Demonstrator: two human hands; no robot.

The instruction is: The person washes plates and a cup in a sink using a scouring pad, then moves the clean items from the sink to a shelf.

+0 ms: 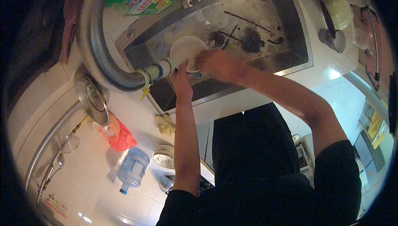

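A white bowl [186, 49] is held low inside the stainless steel sink [293, 20]. My left hand [182, 78] grips the near rim of the bowl, with the thumb lying up against its inside. My right hand [219, 65] is blurred, its fingers curled at the bowl's right side; whether it holds something there is hidden. The curved metal faucet [93, 48] comes in from the left, and its pale spout end [158, 70] is just beside my left hand. Dark sticks and dark scraps [253, 40] lie on the sink floor beyond my hands.
A green detergent bottle [149, 0] stands behind the sink. On the right counter is a clear glass [335, 40]. A metal lid [93, 98], a red plastic bag [122, 137], a crumpled cloth [165, 124] and a blue water jug [133, 167] are on the left.
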